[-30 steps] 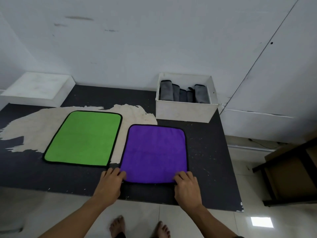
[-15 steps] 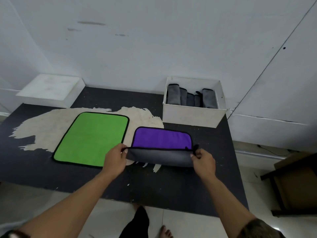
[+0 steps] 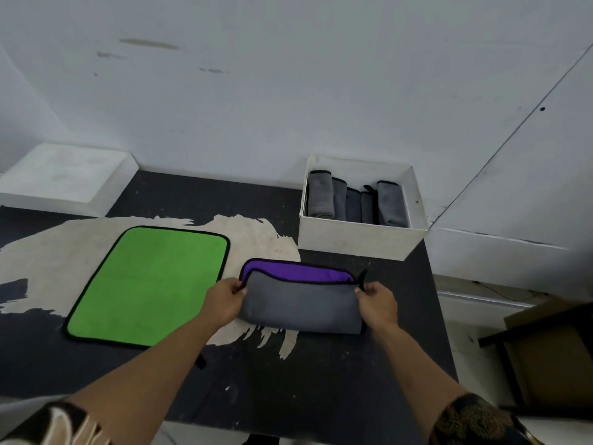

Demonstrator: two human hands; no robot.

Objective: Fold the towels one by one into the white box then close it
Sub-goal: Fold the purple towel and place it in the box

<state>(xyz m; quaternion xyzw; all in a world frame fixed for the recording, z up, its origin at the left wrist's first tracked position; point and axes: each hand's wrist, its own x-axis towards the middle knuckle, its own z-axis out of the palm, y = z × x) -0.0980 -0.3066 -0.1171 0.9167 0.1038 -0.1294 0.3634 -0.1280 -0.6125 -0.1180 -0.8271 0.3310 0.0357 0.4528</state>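
A purple towel (image 3: 301,301) with a grey underside lies folded away from me on the black table (image 3: 321,396); only a purple strip shows along its far edge. My left hand (image 3: 223,303) pinches the folded-over left corner, and my right hand (image 3: 377,303) pinches the right corner by a black loop. A green towel (image 3: 150,284) lies flat to the left, untouched. The open white box (image 3: 359,240) stands behind the purple towel and holds several folded grey towels (image 3: 353,203) standing on edge.
The white box lid (image 3: 67,179) lies at the table's back left corner against the wall. A pale worn patch (image 3: 41,252) spreads under the towels. A dark-framed piece of furniture (image 3: 552,354) stands on the floor at the right, past the table's edge.
Both hands took the near corners of the flat purple towel and carried them towards the far edge, folding it in half, grey side up. The fold now almost covers the purple.
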